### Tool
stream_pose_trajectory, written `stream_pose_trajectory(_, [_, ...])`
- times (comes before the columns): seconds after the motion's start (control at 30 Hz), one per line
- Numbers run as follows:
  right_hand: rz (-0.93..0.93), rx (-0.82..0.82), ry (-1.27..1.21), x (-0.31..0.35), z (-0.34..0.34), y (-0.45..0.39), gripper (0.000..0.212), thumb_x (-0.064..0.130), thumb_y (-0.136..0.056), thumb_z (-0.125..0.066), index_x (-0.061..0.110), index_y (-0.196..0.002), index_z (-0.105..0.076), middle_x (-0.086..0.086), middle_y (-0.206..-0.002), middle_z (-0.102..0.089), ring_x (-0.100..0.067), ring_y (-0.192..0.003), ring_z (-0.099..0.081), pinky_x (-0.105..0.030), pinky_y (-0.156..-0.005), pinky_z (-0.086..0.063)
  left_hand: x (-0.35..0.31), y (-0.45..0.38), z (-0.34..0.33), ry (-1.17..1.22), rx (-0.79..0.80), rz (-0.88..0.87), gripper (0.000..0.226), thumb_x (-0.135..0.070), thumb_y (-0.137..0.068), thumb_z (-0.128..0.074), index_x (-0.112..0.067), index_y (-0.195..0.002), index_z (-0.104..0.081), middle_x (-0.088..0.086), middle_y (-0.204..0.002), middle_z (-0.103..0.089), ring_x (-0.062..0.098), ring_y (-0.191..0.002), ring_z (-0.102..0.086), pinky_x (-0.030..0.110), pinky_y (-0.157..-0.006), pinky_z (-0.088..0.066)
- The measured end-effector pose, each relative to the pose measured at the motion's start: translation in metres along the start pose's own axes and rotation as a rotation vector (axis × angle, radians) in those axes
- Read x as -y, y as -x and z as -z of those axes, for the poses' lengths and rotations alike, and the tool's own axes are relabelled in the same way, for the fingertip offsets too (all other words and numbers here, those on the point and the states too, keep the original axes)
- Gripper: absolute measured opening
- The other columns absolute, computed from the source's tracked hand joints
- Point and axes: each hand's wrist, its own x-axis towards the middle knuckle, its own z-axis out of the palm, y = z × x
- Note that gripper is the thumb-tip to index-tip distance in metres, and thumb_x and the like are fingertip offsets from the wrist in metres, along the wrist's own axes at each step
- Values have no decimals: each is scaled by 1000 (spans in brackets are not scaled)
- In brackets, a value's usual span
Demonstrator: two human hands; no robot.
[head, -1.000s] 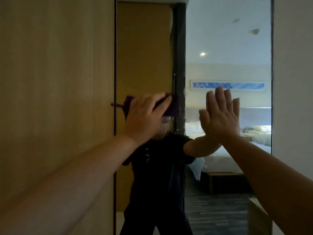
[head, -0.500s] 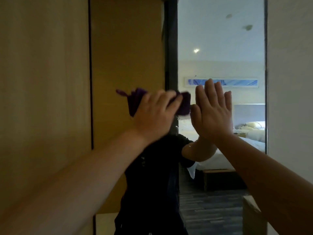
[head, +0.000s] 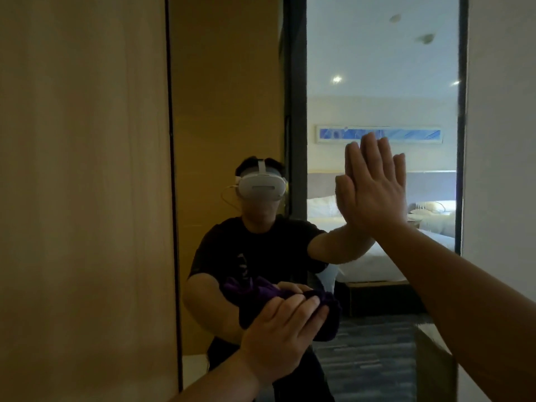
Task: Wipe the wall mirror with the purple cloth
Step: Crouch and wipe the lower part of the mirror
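Observation:
A tall wall mirror [head: 226, 82] with a thin dark frame fills the middle of the head view. My left hand [head: 281, 335] presses the bunched purple cloth [head: 327, 320] against the lower part of the glass. My right hand [head: 374, 192] lies flat on the mirror higher up and to the right, fingers straight and close together, holding nothing. The glass reflects a person in a dark shirt with a white headset, and both arms.
A wooden wall panel [head: 84, 198] stands to the left of the mirror and a white wall [head: 501, 140] to the right. The reflection shows a bedroom with a bed, a blue wall picture and dark flooring. A wooden corner [head: 435, 361] sits low right.
My left hand has swept the purple cloth down the glass from head height to the lower part of the mirror. My right hand stays flat on the glass.

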Motion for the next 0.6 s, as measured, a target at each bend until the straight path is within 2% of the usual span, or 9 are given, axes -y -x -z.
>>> stream_pose_trajectory(0.23, [35, 56, -70, -10, 12, 3, 68, 57, -102, -15, 19, -158, -10, -9, -167, 0, -25, -153, 7, -50, -123, 2, -2, -3, 4, -45, -9, 7, 41, -28, -97, -55, -27, -138, -57, -2, -138, -54, 20, -122, -56, 38, -98, -38])
stream_pose_trajectory(0.33, [12, 55, -50, -46, 19, 16, 74, 61, -100, -16, 15, -158, -9, -11, -166, 0, -28, -153, 5, -52, -122, 2, -6, -6, 6, -56, -41, 44, 41, -27, -95, -57, -26, -136, -59, -2, -137, -52, 20, -123, -53, 39, -99, -37])
stream_pose_trajectory(0.43, [-3, 118, 16, -88, 17, 28, 75, 64, -99, -11, 18, -158, -6, -9, -167, 5, -27, -153, 9, -55, -122, 1, -8, -9, 10, -62, -39, 54, 39, -25, -95, -58, -26, -135, -59, -2, -134, -51, 21, -119, -54, 40, -96, -40])
stream_pose_trajectory(0.5, [24, 123, 32, -99, 11, 31, 72, 62, -100, -11, 19, -159, -6, -8, -167, 4, -26, -153, 10, -55, -122, 1, -10, -15, 13, -40, -52, 95, 40, -22, -95, -60, -25, -135, -57, -1, -133, -51, 22, -117, -56, 42, -92, -44])
stream_pose_trajectory(0.6, [37, 92, 31, -101, 7, 32, 69, 59, -103, -14, 19, -159, -7, -8, -167, 3, -26, -153, 11, -54, -122, 1, 0, -62, 22, -31, -160, 217, 51, -17, -88, -71, -20, -136, -52, 3, -130, -51, 27, -114, -55, 48, -86, -47])
